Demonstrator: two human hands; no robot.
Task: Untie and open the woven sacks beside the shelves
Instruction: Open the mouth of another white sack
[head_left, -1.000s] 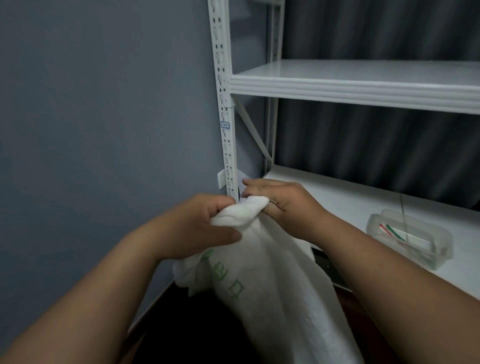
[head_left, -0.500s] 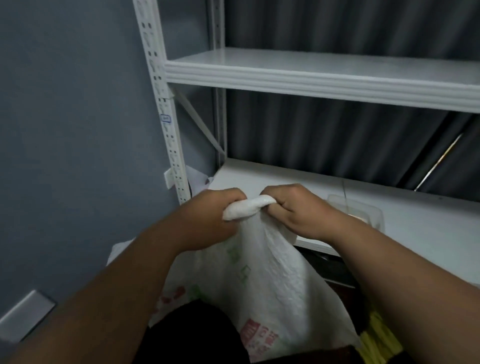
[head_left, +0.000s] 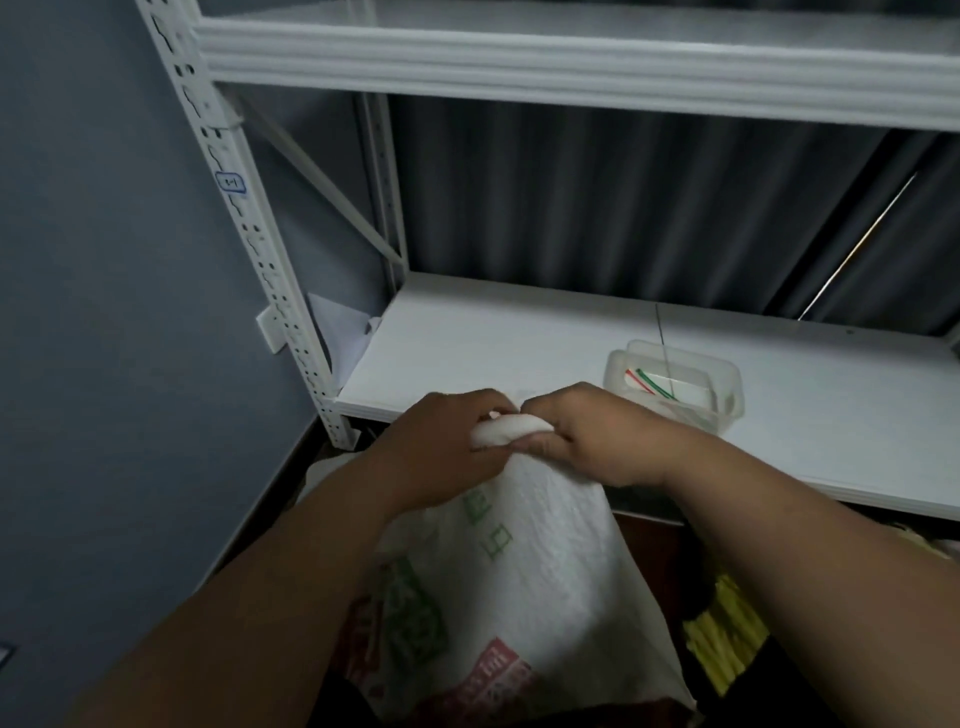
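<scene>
A white woven sack (head_left: 530, 587) with green and red print stands in front of me, low in the head view. Its top is gathered into a tight bunch (head_left: 511, 430). My left hand (head_left: 441, 452) grips the bunch from the left, fingers curled over it. My right hand (head_left: 587, 441) holds the same bunch from the right, thumb beneath. The two hands nearly touch. Any tie or knot is hidden under my fingers.
A white metal shelf unit (head_left: 571, 343) stands right behind the sack, its perforated post (head_left: 249, 244) at the left. A clear plastic box (head_left: 675, 384) sits on the lower shelf. Something yellow (head_left: 727, 634) lies at the lower right. A grey wall (head_left: 104, 312) closes the left side.
The view has swung right and downward, so the shelf post sits further left. Both hands keep their hold on the sack's gathered top and have drawn closer together.
</scene>
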